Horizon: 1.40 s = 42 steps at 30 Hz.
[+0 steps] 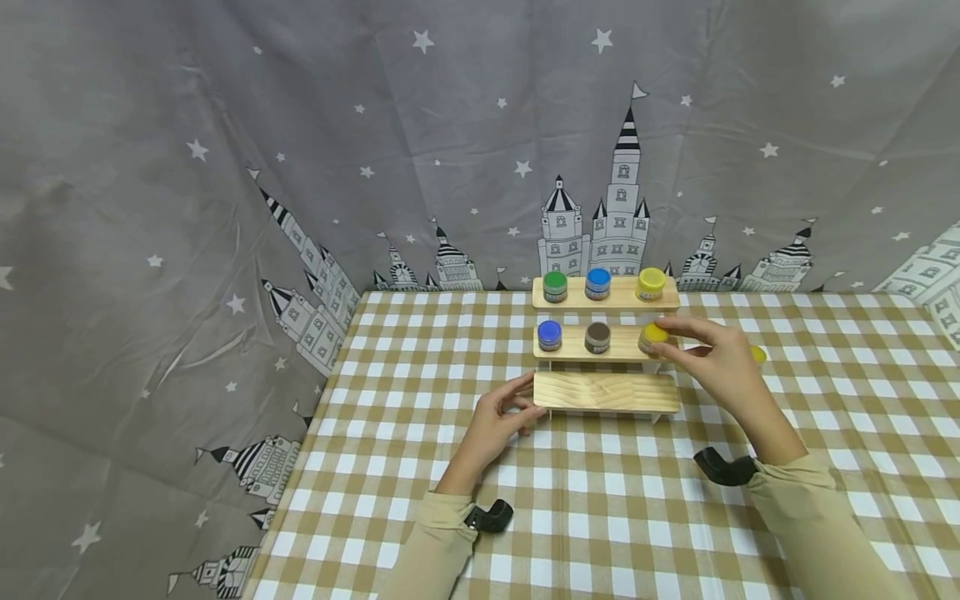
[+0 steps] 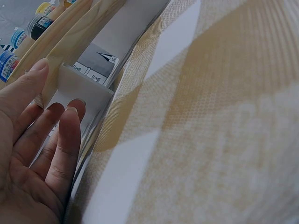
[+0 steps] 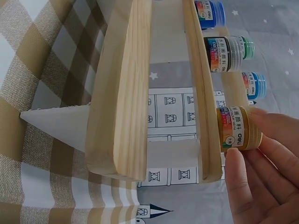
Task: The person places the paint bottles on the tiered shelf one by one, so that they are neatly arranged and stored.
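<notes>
A three-tier wooden stand (image 1: 606,392) stands on the table. My right hand (image 1: 723,358) pinches an ochre paint jar (image 3: 233,127) between thumb and fingers, at the right end of the middle tier. Left of it on that tier are a brown jar (image 1: 597,337) and a violet-blue jar (image 1: 550,335). The top tier bears a green jar (image 1: 555,287), a blue jar (image 1: 597,283) and a yellow jar (image 1: 650,284). My left hand (image 1: 501,421) holds the left end of the bare bottom tier, thumb and index finger at its edge; the other fingers are loosely curled.
A yellow object (image 1: 758,355), mostly hidden behind my right hand, is on the checked tablecloth (image 1: 420,358). A grey curtain (image 1: 450,125) with castles and stars hangs right behind the table. White side supports (image 3: 58,123) hold up the tiers.
</notes>
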Each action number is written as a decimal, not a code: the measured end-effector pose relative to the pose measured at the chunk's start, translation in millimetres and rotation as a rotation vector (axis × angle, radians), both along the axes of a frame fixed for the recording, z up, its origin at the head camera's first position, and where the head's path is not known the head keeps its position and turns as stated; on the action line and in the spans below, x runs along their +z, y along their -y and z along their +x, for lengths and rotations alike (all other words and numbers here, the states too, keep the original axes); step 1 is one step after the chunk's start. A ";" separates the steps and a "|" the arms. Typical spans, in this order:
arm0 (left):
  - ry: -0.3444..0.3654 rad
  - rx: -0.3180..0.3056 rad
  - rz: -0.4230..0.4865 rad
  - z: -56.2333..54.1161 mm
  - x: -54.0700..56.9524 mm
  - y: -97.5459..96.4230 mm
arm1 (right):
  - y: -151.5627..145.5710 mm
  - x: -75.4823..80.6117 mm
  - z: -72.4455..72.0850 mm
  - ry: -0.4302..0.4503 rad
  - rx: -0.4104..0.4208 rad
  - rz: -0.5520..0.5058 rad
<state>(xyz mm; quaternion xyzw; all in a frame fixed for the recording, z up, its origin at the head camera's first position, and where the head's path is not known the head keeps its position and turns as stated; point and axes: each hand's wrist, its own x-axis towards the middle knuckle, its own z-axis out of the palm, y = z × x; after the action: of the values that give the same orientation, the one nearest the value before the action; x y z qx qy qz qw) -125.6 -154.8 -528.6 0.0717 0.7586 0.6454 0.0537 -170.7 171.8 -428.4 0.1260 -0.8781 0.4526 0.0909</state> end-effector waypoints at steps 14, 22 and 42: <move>0.003 0.001 0.002 0.2 1.0 0.8 | -10.8 3.8 5.6 -0.017 -0.044 -0.029; 0.003 0.000 0.010 0.5 0.8 1.3 | -22.2 2.1 7.8 -0.019 -0.099 -0.015; 0.002 -0.002 0.004 -0.2 0.7 0.6 | -68.5 -12.4 13.7 0.027 -0.147 0.100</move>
<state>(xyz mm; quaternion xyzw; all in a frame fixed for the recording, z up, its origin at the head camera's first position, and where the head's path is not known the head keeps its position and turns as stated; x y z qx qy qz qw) -125.8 -155.4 -527.9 0.0719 0.7573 0.6467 0.0550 -156.9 240.3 -440.8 0.0597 -0.9076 0.4019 0.1055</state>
